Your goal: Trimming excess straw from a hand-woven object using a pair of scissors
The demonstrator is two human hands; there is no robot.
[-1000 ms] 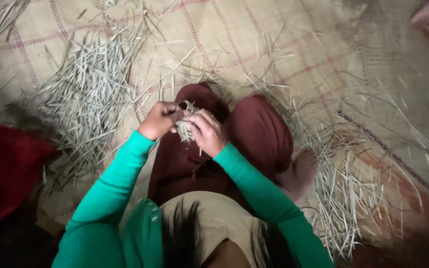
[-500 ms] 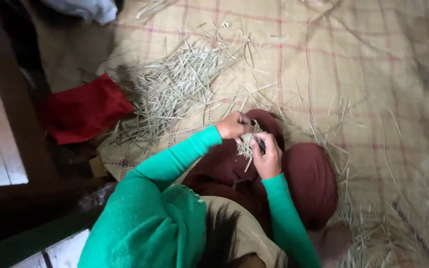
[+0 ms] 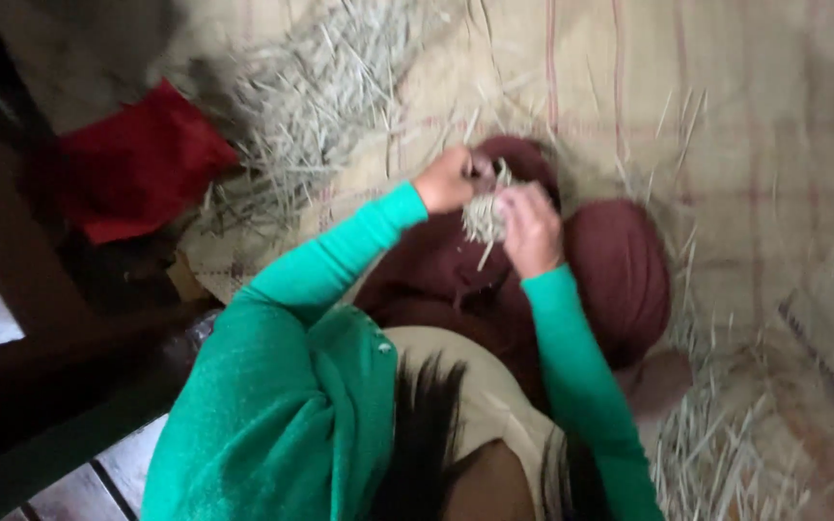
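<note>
Both hands close on one small bundle of dry straw; the left hand pinches its upper end, the right hand grips its side; loose straw lies beyond the fingers on the woven mat.

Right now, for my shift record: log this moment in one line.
left hand: grips straw bundle | right hand: grips same bundle | loose straw pile on woven mat | red cloth beside
</note>
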